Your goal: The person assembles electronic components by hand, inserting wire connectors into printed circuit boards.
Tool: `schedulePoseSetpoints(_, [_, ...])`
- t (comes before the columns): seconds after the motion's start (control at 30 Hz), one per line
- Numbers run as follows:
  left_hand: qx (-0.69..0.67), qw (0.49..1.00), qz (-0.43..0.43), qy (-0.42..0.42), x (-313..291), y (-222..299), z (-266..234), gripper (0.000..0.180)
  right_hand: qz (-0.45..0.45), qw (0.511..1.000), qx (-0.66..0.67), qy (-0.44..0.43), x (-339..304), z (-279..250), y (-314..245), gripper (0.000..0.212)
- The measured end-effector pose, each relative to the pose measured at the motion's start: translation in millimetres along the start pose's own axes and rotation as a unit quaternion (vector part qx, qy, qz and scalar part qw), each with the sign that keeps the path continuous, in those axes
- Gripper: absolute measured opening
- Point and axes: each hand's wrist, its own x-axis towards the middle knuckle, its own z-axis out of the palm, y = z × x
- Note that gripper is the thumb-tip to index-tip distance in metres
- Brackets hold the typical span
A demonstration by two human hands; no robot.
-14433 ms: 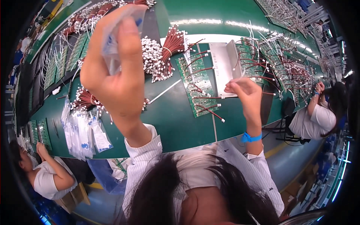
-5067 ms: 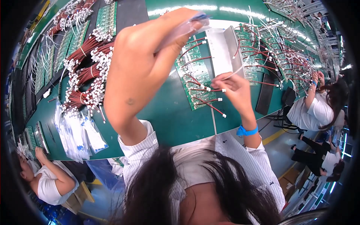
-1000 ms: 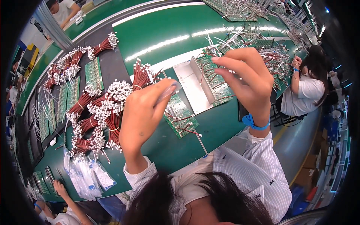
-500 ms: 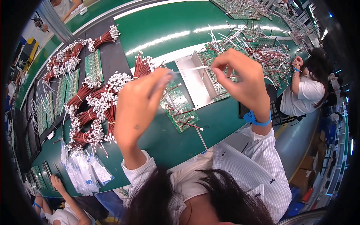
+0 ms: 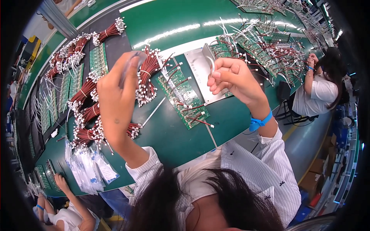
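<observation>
My left hand (image 5: 118,94) is raised above the bundles of red-brown wires, its fingers closed on a piece of clear plastic (image 5: 135,61) whose kind I cannot make out. My right hand (image 5: 236,80) pinches a thin, curved white strip (image 5: 211,62) between thumb and fingers, over a white metal plate (image 5: 198,61) with an upright edge. Between the hands a green circuit board (image 5: 184,99) lies on the table, with short brown leads and white connectors attached. Beside it is a tied wire bundle (image 5: 145,77) with white plugs.
More wire bundles (image 5: 85,92) and circuit boards lie at the left. Clear plastic bags (image 5: 90,169) sit at the near left edge. Wired boards (image 5: 266,54) are heaped at the right, where a co-worker (image 5: 318,84) sits. Another person's hand (image 5: 61,183) touches a board at lower left.
My hands have moved apart: the left went left and up with the clear plastic. The white strip, earlier stretched between them, is now only in my right hand.
</observation>
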Motion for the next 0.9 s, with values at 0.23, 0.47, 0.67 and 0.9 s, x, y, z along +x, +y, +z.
schedulePoseSetpoints(0.23, [0.024,1.0,-0.005,0.007,0,-1,0,0.024,-0.009,0.999,0.031,-0.01,-5,1,21,0.012])
schedulePoseSetpoints(0.47, [0.012,1.0,0.016,0.013,2,-2,1,0.026,0.029,0.996,0.085,0.002,-19,-13,60,0.015])
schedulePoseSetpoints(0.67, [0.006,1.0,0.016,0.003,3,0,2,0.023,0.063,0.976,0.209,-0.015,-25,-27,94,0.015])
schedulePoseSetpoints(0.9, [0.007,1.0,0.016,0.012,3,-5,4,0.024,0.056,0.982,0.178,0.03,-34,-23,109,0.011])
